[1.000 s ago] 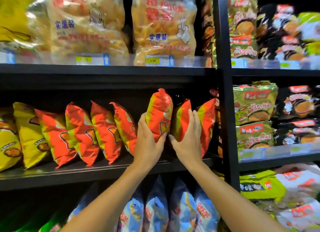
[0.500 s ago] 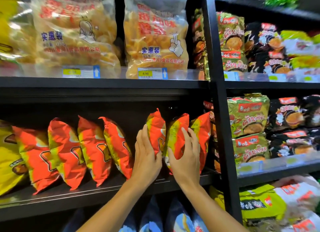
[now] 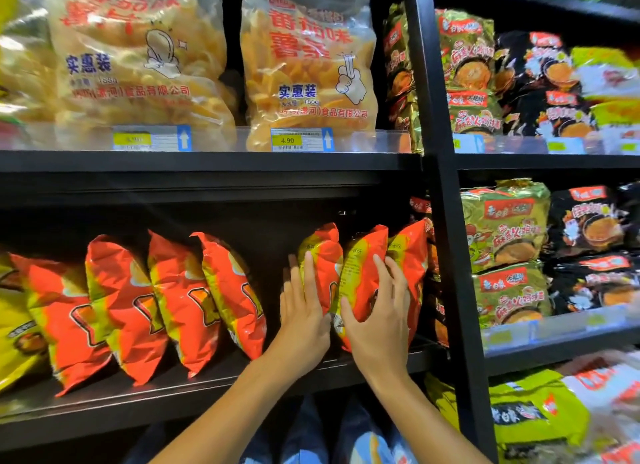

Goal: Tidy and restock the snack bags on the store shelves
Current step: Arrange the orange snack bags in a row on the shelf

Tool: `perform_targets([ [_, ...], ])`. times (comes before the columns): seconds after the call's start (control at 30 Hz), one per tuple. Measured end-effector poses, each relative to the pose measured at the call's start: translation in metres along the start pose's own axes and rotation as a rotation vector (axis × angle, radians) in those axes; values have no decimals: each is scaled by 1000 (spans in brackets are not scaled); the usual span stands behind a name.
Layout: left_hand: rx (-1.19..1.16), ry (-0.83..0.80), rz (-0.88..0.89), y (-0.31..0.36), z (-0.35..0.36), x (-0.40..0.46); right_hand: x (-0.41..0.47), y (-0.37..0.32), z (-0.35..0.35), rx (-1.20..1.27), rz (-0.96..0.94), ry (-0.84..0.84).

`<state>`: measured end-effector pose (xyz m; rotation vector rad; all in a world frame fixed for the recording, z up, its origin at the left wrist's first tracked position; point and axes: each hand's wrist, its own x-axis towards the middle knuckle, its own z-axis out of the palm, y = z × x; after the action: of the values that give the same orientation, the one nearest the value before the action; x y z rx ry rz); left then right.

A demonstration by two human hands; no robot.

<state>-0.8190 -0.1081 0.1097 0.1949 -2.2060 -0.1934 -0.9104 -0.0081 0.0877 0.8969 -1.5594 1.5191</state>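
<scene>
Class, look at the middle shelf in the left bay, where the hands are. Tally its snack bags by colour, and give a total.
Orange-red bags: 7
Yellow bags, partly cut off at the frame's edge: 1
Total: 8

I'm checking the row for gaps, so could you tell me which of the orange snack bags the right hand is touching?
The right hand rests on the middle bag of the three at the right end; the left hand presses its left neighbour.
</scene>
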Motion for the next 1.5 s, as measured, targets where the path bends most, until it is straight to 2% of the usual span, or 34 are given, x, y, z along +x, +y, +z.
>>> perform_targets([
  [0.2, 4, 38, 14, 5, -3, -6, 1, -2, -1, -8, 1, 18],
  [0.3, 34, 25, 95, 5, -17, -17, 0, -5, -2, 51, -42, 44],
  [0.4, 154, 2, 282, -1, -49, -39, -5, -6, -7, 163, -173, 126],
  [0.47, 262, 48, 395, -11, -78, -60, -12, -6, -11, 190, -325, 139],
  [0.57, 398, 125, 486, -46, -116, -97, -26, -23, -9, 225, -518, -11],
  [0.6, 436, 130, 491, -62, -126, -108, -30, -34, -5, 243, -512, -125],
  [0.67, 509, 111, 459, -93, -140, -128, -37, -59, 10, 268, -372, -394],
  [0.73, 566, 87, 405, -114, -149, -142, -41, -78, 33, 252, -242, -543],
  [0.9, 657, 77, 352, -125, -149, -153, -41, -105, 71, 126, -54, -591],
  [1.0, 664, 96, 327, -125, -147, -154, -44, -106, 76, 34, -27, -570],
  [1.27, 513, 118, 338, -127, -149, -154, -50, -115, 34, 98, 5, -286],
  [1.37, 223, 155, 319, -117, -153, -156, -58, -122, -6, 158, 19, -212],
  [1.5, -236, 227, 143, -51, -151, -180, -96, -142, -63, 241, -5, -81],
])
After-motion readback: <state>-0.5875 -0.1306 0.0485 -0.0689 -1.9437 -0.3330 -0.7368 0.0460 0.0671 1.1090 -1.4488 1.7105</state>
